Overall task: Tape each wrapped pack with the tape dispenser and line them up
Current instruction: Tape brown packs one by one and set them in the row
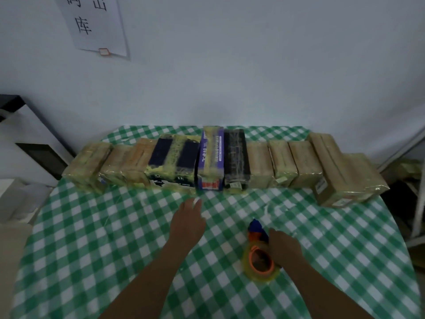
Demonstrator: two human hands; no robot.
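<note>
Several taped packs stand side by side in a row across the far part of the table, from a tan pack (88, 165) at the left to a large tan pack (345, 178) at the right. In the middle stand a purple pack (211, 160), a black pack (236, 157) and a dark blue and yellow pack (173, 161). My left hand (189, 218) hovers flat, fingers apart, just in front of the purple pack and holds nothing. My right hand (284, 247) grips the tape dispenser (258, 254), blue and orange with a yellowish tape roll, low over the table.
A green and white checked cloth (92, 249) covers the table. A white wall with a paper sign (94, 24) rises behind it. White and black furniture (27, 143) stands at the left, a metal frame (418, 180) at the right.
</note>
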